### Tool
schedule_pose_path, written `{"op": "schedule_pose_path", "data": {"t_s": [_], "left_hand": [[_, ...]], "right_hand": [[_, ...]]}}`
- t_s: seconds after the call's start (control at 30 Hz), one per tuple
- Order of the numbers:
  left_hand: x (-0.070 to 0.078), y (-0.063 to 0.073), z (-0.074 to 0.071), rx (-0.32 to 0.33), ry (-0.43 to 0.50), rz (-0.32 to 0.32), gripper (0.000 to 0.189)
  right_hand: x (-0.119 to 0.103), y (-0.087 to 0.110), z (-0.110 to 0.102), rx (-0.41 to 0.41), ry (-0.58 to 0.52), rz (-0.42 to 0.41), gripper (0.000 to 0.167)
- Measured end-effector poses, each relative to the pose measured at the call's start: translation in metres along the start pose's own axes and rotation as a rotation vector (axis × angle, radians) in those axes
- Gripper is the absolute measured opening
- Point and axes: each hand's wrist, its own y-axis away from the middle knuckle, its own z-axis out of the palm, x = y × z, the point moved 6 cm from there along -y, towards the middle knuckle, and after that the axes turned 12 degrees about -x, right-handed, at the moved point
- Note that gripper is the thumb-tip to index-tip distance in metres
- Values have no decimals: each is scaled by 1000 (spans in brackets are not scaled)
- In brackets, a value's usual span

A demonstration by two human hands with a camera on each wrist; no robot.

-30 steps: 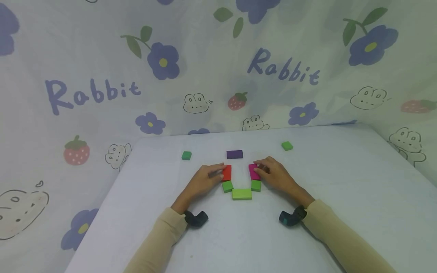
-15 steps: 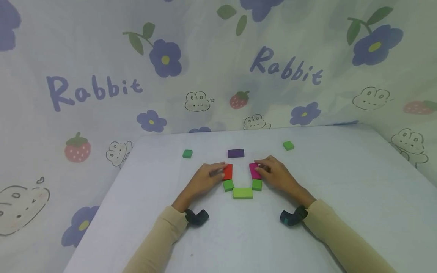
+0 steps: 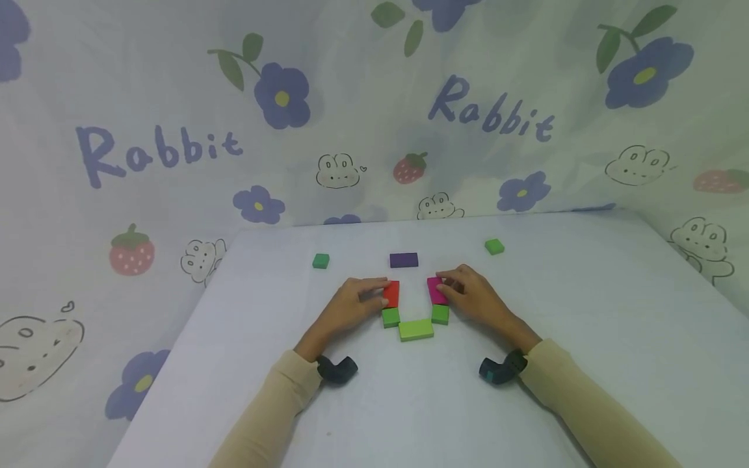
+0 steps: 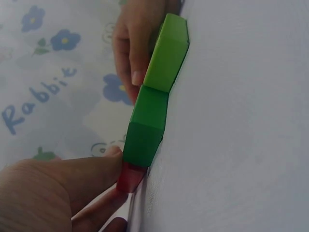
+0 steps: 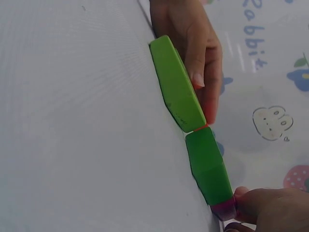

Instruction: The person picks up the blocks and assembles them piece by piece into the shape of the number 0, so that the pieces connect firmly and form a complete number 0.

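Note:
My left hand (image 3: 350,305) pinches a red block (image 3: 393,294) between thumb and index finger. Opposite it, my right hand (image 3: 474,298) holds a magenta block (image 3: 435,291) the same way, by its outer side. At the near end of the red block sits a small green block (image 3: 391,317); another small green block (image 3: 440,314) meets the magenta one. A longer lime block (image 3: 416,329) lies across the front, its ends close to both green blocks, so these pieces form a U. In the left wrist view, fingers hide part of the red block (image 4: 130,179).
Behind the U lies a dark purple block (image 3: 404,260). Further out are a teal-green block (image 3: 320,260) at back left and a light green block (image 3: 494,246) at back right. A printed cloth (image 3: 363,130) hangs behind the white table (image 3: 374,416).
The left small green block has turned slightly and now sits straighter against the red block. The lime block has tilted a little, its right end further back. Both hands keep their holds.

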Motion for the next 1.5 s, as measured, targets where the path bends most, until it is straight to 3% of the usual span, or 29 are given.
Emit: {"op": "schedule_pose_path", "data": {"t_s": [0.4,0.57,0.7,0.77,0.97,1.23,1.5], "left_hand": [[0,4,0,47,-1,-74,45],[-1,6,-3,129,28,-80,38],[-1,10,-7,222,51,-55,19],[0,13,-6,237,60,-47,13],[2,18,4,162,67,-46,6],[1,22,8,110,30,-46,6],[2,24,9,97,2,-24,7]], "right_hand": [[0,2,-1,-2,-4,2,36],[2,3,-4,-1,-47,18,38],[8,6,-8,-15,-129,56,23],[11,9,-11,-41,-163,60,16],[21,14,-12,-131,-192,26,9],[14,15,-5,-233,-211,-153,16],[14,15,-3,-236,-182,-157,20]]}}
